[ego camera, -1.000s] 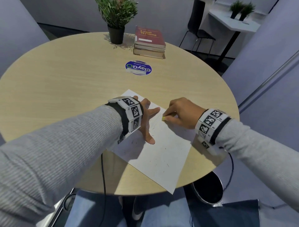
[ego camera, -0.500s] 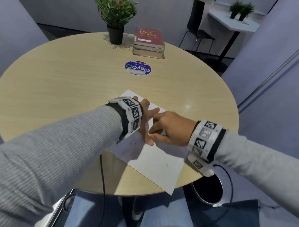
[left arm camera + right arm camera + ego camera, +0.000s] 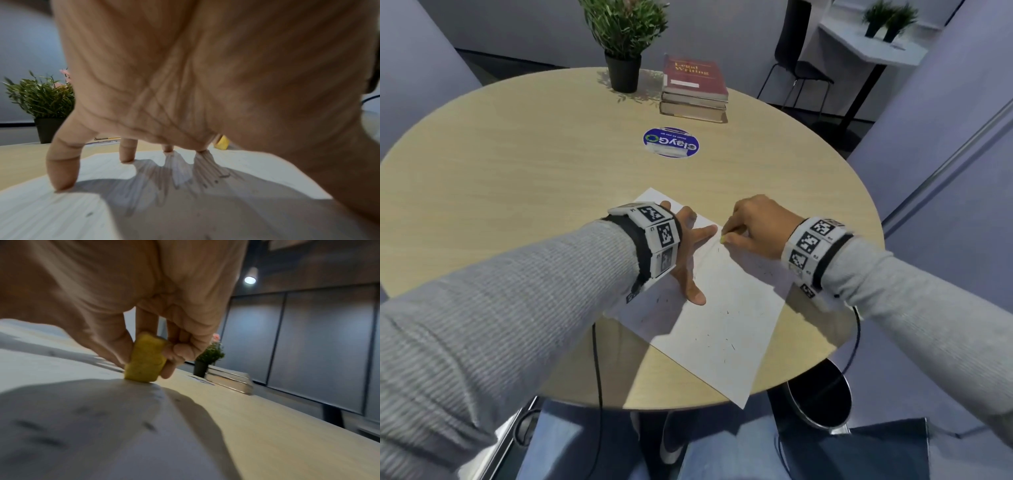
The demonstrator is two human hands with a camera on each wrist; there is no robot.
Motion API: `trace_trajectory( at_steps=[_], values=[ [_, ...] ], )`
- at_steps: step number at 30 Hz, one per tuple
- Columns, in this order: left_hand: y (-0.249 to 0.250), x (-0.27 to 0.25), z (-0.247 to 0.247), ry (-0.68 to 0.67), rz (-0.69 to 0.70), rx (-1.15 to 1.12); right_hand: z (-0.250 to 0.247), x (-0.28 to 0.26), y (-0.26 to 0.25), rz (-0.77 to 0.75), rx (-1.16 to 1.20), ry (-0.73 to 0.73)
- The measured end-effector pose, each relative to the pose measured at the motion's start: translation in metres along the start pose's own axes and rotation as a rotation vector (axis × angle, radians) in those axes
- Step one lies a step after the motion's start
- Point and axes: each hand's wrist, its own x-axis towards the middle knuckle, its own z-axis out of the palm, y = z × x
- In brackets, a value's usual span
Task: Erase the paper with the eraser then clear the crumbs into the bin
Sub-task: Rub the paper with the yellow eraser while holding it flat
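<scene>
A white sheet of paper (image 3: 726,318) lies on the round wooden table (image 3: 517,192), one corner hanging over the near edge. My left hand (image 3: 690,250) rests on the sheet's far left part with fingers spread straight, fingertips (image 3: 61,181) pressing the paper (image 3: 61,211). My right hand (image 3: 753,226) pinches a small yellow eraser (image 3: 147,360) between thumb and fingers, its lower end touching the paper (image 3: 72,426) near the far right edge. In the head view only the eraser (image 3: 722,240) tip shows. Dark crumbs (image 3: 726,339) are scattered over the sheet.
A dark round bin (image 3: 822,394) stands on the floor below the table's near right edge. At the back of the table are a potted plant (image 3: 623,41), a stack of books (image 3: 695,89) and a blue round sticker (image 3: 671,143). A cable hangs by my knees.
My right hand rubbed the eraser toward my left thumb half a second ago, then slid back up to the far right of the sheet. The left hand has stayed put.
</scene>
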Motion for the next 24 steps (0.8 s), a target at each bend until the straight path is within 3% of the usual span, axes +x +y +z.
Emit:
trace_trajectory(
  at_steps=[5,10,12,15,20,24],
  values=[
    [0.002,0.001,-0.001,0.022,-0.002,0.058,0.018,-0.022,-0.047,-0.294,0.081,-0.118],
    [0.002,-0.005,0.003,0.083,-0.014,-0.058,-0.001,0.005,0.002,-0.003,0.024,-0.003],
    [0.002,-0.003,0.001,0.067,-0.015,-0.009,0.005,0.002,-0.010,-0.066,0.044,0.004],
    [0.002,0.006,0.002,0.020,-0.008,0.084,0.020,-0.017,-0.042,-0.290,0.100,-0.073],
    [-0.002,0.007,0.001,0.042,0.039,0.077,0.003,0.003,-0.008,-0.053,0.037,-0.015],
    [-0.003,-0.004,-0.004,0.020,0.013,0.066,0.006,0.006,-0.007,-0.050,-0.003,-0.006]
  ],
)
